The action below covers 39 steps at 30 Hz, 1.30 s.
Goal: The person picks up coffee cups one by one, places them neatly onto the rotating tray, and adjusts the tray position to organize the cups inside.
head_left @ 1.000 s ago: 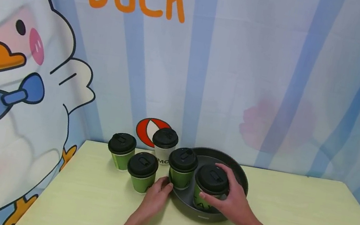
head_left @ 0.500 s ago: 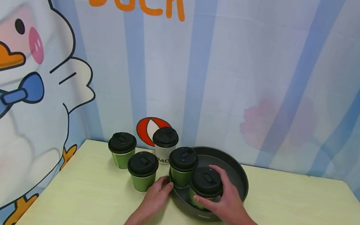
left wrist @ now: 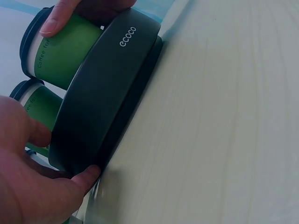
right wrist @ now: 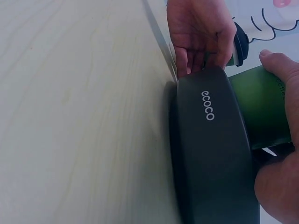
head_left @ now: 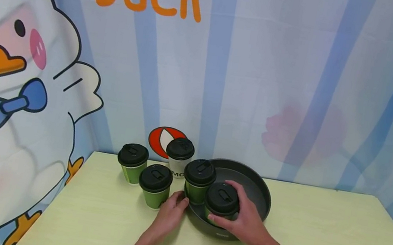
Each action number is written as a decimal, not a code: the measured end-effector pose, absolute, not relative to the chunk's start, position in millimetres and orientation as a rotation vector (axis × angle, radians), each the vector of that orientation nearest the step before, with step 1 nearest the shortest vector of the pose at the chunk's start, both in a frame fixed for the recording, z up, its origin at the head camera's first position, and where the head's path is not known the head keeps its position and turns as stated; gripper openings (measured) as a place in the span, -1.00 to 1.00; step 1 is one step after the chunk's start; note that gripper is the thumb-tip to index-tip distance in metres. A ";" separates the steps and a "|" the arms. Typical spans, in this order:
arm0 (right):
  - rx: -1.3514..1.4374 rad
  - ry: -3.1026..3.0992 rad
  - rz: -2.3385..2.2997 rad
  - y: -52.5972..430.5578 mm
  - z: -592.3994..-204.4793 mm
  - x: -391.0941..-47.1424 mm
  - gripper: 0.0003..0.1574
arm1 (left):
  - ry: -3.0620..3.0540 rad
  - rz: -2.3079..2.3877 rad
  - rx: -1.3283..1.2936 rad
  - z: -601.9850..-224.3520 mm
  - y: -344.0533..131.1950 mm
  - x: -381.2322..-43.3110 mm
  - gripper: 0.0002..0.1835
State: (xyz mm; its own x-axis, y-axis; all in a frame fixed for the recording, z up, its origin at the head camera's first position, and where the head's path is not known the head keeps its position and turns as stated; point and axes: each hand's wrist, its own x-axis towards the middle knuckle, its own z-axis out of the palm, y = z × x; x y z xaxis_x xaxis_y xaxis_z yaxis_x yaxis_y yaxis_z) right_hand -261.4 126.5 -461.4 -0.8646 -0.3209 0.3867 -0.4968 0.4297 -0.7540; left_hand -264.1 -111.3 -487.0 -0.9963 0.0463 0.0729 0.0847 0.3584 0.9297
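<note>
A round dark-grey tray (head_left: 264, 193) with a low wall and "ecoco" lettering lies on the table. My left hand (head_left: 170, 213) grips its left edge; the left wrist view shows fingertips at the rim and the thumb (left wrist: 88, 177) low by the base. Inside the tray, my right hand (head_left: 251, 225) holds a green paper coffee cup (head_left: 222, 198) with a black lid, thumb and fingers spread around its side. That cup stands upright near the tray's front. Close behind it to the left is a second green lidded cup (head_left: 200, 175), also in the tray.
Left of the tray stand two more green lidded cups, a nearer one (head_left: 156, 181) and a farther one (head_left: 133, 159). A white cup (head_left: 180, 154) with a black lid is behind them. The pale table (head_left: 334, 238) ends at a printed duck backdrop (head_left: 253, 71).
My right hand has shifted the held cup leftward and slightly nearer inside the tray, up close to the second cup. My left hand stays at the tray's edge.
</note>
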 end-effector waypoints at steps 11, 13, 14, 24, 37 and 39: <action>0.710 -2.492 1.398 121.6 -461.6 -261.7 0.16 | -2.564 -1.759 -0.136 -486.7 -111.1 -264.5 -0.39; 0.712 -2.493 1.395 121.8 -462.0 -262.0 0.17 | -2.565 -1.756 -0.137 -486.5 -110.9 -264.7 -0.39; 0.713 -2.497 1.392 122.2 -462.1 -262.0 0.18 | -2.566 -1.754 -0.137 -486.5 -110.8 -264.8 -0.39; 0.784 -2.458 1.494 144.1 -459.3 -261.7 0.13 | -2.576 -1.747 -0.121 -486.9 -108.5 -265.9 -0.38; -0.169 -2.314 1.531 211.4 -467.0 -281.2 -0.37 | -2.558 -1.739 -0.124 -487.1 -109.6 -264.2 -0.39; -0.185 -2.389 1.626 217.9 -472.1 -282.9 -0.29 | -2.559 -1.746 -0.120 -487.4 -109.9 -263.9 -0.39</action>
State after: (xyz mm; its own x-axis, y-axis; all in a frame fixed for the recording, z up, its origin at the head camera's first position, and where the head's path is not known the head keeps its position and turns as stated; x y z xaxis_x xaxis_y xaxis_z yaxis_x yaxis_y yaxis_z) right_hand -282.9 217.9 -472.1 -0.9619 0.2406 0.1298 -0.0324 0.3711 -0.9280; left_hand -263.9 -109.9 -487.4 -0.9961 0.0404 0.0781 0.0875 0.3629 0.9277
